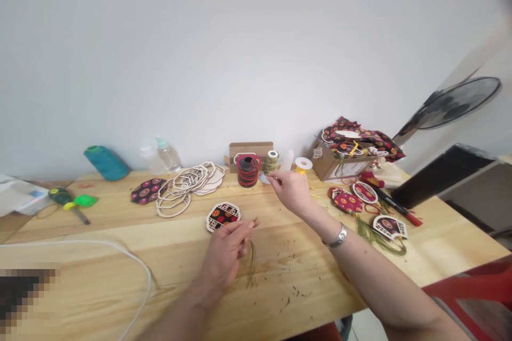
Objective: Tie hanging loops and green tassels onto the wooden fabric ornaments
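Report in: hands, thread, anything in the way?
Left hand pinching olive thread, ends hanging. Right hand raised near spools, fingertips together, contents unclear. Framed patterned piece close by left hand; dark scraps nearby.

The thin olive-green thread tassel (251, 264) hangs loosely in separate strands below the fingertips of the left hand (230, 248). The rounded, multi-sided ornament with a pale wooden lattice frame and black, red and orange patterned fabric (223, 215) lies flat on the light wooden table (168, 261), its near edge partly hidden.

Thread cone (106, 163) L, cloth (380, 141) in box (327, 164) R, frames (192, 181) btwn
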`<state>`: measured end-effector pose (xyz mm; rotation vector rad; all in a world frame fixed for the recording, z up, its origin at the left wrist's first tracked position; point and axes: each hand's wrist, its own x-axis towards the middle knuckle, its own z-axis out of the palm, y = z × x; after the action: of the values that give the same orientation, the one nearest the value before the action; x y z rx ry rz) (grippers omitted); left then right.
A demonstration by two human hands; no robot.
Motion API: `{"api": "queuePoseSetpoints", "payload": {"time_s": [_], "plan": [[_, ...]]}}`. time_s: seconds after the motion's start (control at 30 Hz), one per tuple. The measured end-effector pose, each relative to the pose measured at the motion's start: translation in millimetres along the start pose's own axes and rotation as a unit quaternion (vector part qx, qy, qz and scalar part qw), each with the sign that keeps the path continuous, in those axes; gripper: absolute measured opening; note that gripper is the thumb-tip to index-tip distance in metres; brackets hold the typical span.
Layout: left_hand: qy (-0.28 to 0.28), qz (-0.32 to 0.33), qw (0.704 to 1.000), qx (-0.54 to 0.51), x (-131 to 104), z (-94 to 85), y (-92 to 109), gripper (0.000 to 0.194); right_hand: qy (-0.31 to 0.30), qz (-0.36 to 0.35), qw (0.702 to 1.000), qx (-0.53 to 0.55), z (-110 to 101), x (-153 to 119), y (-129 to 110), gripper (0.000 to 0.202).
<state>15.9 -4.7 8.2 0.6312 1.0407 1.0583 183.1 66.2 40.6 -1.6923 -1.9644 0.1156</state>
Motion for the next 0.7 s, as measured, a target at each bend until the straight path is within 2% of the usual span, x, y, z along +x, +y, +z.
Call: {"api": "queuePoseSetpoints", "payload": {"time_s": [0.17, 0.33, 0.53, 0.7], "plan": [[0.025, 0.009, 1.000, -0.003, 2, -1.6, -2, 0.034, 0.034, 0.024, 0.998, 0.040, -10, 21, 2, 0.023], [0.046, 0.004, 0.999, -0.004, 4, -2.4, -3, 0.036, 0.044, 0.070, 0.985, 0.154, -11, 43, 5, 0.019], [0.044, 0.042, 0.998, 0.014, 7, -7.5, -8, 0.037, 0.030, 0.129, 0.934, 0.333, -12, 67, 5, 0.014], [0.049, 0.062, 0.996, 0.037, 6, -10.8, -10, 0.035, 0.045, 0.147, 0.898, 0.412, -25, 77, 1, 0.012]]}}
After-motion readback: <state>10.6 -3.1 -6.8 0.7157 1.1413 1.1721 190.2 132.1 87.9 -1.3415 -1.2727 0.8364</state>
